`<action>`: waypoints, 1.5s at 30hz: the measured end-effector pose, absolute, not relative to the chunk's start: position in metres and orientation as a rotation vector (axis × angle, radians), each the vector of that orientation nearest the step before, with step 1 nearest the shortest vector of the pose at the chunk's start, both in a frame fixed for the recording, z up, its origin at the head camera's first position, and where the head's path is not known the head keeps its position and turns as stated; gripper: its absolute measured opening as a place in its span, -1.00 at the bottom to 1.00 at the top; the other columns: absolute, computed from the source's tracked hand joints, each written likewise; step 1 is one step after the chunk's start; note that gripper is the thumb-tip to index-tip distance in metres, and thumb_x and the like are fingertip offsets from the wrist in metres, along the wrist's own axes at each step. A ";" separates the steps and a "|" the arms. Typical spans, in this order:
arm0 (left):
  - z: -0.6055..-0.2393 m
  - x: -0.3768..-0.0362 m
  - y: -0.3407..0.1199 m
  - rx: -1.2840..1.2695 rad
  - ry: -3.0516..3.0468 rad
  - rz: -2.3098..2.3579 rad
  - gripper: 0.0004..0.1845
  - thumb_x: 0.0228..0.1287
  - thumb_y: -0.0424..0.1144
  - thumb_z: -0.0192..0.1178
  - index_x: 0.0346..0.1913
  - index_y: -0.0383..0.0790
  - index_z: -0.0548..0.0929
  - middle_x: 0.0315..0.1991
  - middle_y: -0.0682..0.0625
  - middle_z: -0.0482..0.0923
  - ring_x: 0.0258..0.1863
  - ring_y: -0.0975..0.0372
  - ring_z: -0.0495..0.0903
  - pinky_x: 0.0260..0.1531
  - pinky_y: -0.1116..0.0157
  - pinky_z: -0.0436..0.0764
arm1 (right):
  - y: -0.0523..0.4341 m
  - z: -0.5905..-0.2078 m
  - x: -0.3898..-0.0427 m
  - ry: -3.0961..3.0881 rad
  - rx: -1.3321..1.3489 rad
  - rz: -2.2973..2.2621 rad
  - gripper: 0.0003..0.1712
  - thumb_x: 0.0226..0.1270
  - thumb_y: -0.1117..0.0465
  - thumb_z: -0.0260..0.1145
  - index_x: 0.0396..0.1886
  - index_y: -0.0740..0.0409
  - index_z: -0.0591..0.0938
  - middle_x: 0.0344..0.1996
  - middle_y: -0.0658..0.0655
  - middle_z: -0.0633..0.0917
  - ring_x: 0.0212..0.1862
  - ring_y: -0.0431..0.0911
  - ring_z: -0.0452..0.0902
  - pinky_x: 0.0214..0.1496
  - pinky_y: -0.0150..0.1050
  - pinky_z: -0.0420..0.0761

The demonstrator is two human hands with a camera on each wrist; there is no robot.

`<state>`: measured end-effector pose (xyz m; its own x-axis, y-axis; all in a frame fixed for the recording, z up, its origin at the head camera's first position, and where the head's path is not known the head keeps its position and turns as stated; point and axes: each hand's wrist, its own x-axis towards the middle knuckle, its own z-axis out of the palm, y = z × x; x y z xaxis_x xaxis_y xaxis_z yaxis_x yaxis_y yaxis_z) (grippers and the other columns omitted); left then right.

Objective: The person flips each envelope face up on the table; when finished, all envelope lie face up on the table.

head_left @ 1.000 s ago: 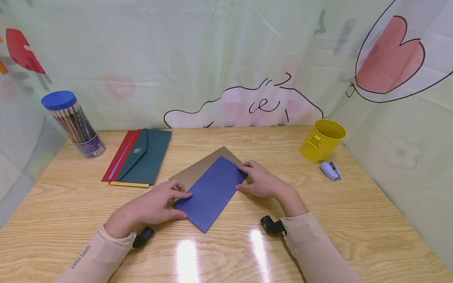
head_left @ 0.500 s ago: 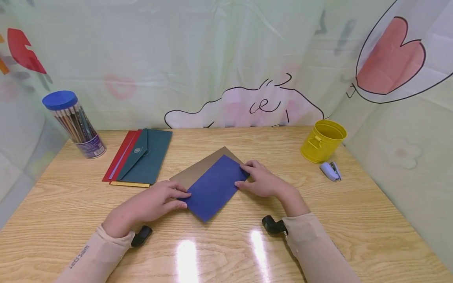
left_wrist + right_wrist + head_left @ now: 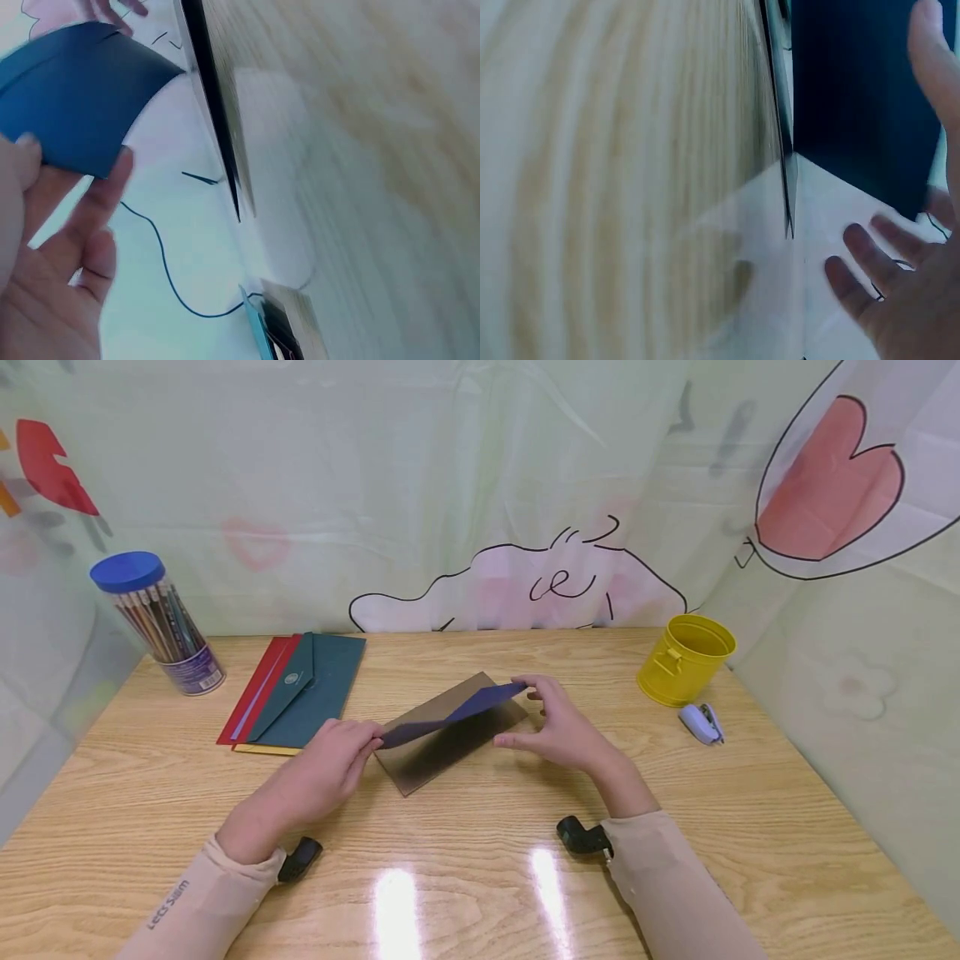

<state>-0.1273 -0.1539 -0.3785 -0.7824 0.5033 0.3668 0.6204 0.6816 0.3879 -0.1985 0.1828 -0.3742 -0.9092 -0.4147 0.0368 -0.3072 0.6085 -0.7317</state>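
A blue envelope (image 3: 468, 708), bent along its length, is raised over a brown envelope (image 3: 442, 756) that lies on the table. My left hand (image 3: 330, 768) pinches its left end; in the left wrist view the thumb is on one face of the blue envelope (image 3: 82, 97) and fingers are behind the other. At the right end, my right hand (image 3: 566, 727) has its index finger along the far corner, while the thumb stands apart from it, lower down. The other right-hand fingers (image 3: 866, 251) are spread below the corner in the right wrist view.
On the left lie stacked red, green and yellow envelopes (image 3: 322, 693), beside a pencil jar with a blue lid (image 3: 127, 572). To the right stand a yellow bucket (image 3: 675, 668) and a lilac stapler (image 3: 699, 724). A printed curtain (image 3: 450, 485) borders the wooden table (image 3: 480, 877).
The blue envelope, flat over the brown one before, has been lifted and tilted up, baring more of the brown one. My left hand has risen slightly and now pinches the end.
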 end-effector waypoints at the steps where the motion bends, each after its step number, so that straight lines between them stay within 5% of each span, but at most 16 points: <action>1: -0.377 -0.127 -0.153 -0.888 -2.642 -0.747 -0.87 0.43 -0.46 0.16 -0.03 -0.34 0.60 -0.23 -0.07 0.66 -0.26 0.13 0.58 -0.15 0.13 0.52 | 0.183 -0.374 -0.199 2.685 -0.620 -1.238 0.04 0.16 -0.04 0.58 0.51 0.04 0.21 0.45 0.27 0.22 0.40 0.26 0.23 0.32 0.22 0.35; 6: -0.374 -0.125 -0.151 -0.780 -2.588 -0.864 -0.53 0.37 -0.49 0.22 0.27 -0.40 0.35 -0.10 -0.18 0.66 -0.25 0.11 0.66 -0.27 0.16 0.67 | 0.181 -0.376 -0.201 2.669 -0.680 -1.390 0.01 0.27 0.27 0.49 0.53 -0.01 0.06 0.32 0.38 0.35 0.34 0.29 0.35 0.31 0.23 0.36; 12: -0.375 -0.124 -0.152 -0.705 -2.564 -1.182 -0.16 0.41 -0.50 0.15 0.58 -0.15 -0.06 0.07 -0.26 0.50 -0.23 0.14 0.73 -0.39 0.20 0.64 | 0.178 -0.376 -0.199 2.746 -0.634 -1.419 -0.01 0.27 0.35 0.48 0.50 0.09 0.05 0.10 0.35 0.41 0.00 0.16 0.46 0.08 0.05 0.54; 21: -0.381 -0.130 -0.158 -0.538 -2.710 -1.351 -0.09 0.24 -0.36 0.42 0.57 -0.15 0.15 0.03 -0.13 0.48 -0.42 0.26 0.60 -0.32 0.28 0.60 | 0.177 -0.376 -0.200 2.749 -0.589 -1.187 -0.12 0.22 0.21 0.55 0.47 0.16 0.32 0.13 0.28 0.50 -0.16 0.03 0.55 -0.12 -0.11 0.60; 31: -0.385 -0.130 -0.164 -0.478 -2.890 -1.325 -0.07 0.06 -0.20 0.58 0.47 -0.30 0.34 0.24 -0.22 0.35 -0.49 0.26 0.56 -0.40 0.30 0.59 | 0.179 -0.376 -0.197 2.689 -0.560 -1.024 -0.13 0.10 0.09 0.63 0.35 0.24 0.43 0.21 0.25 0.48 0.06 0.09 0.49 0.12 0.01 0.52; 39: -0.386 -0.129 -0.167 -0.590 -2.961 -1.288 0.06 -0.08 -0.08 0.65 0.46 -0.40 0.33 0.52 -0.33 0.02 -0.50 0.29 0.56 -0.38 0.34 0.57 | 0.179 -0.376 -0.195 2.693 -0.614 -0.914 -0.17 0.07 0.02 0.64 0.27 0.25 0.51 0.21 0.28 0.45 0.19 0.15 0.42 0.25 0.07 0.42; 45: -0.386 -0.128 -0.165 -0.630 -3.014 -1.210 0.03 -0.08 -0.04 0.64 0.42 -0.44 0.39 0.50 -0.34 0.08 -0.45 0.30 0.53 -0.32 0.31 0.55 | 0.181 -0.376 -0.193 2.698 -0.658 -0.841 -0.29 0.06 0.01 0.65 0.17 0.21 0.63 0.12 0.21 0.49 0.17 0.11 0.41 0.29 0.05 0.39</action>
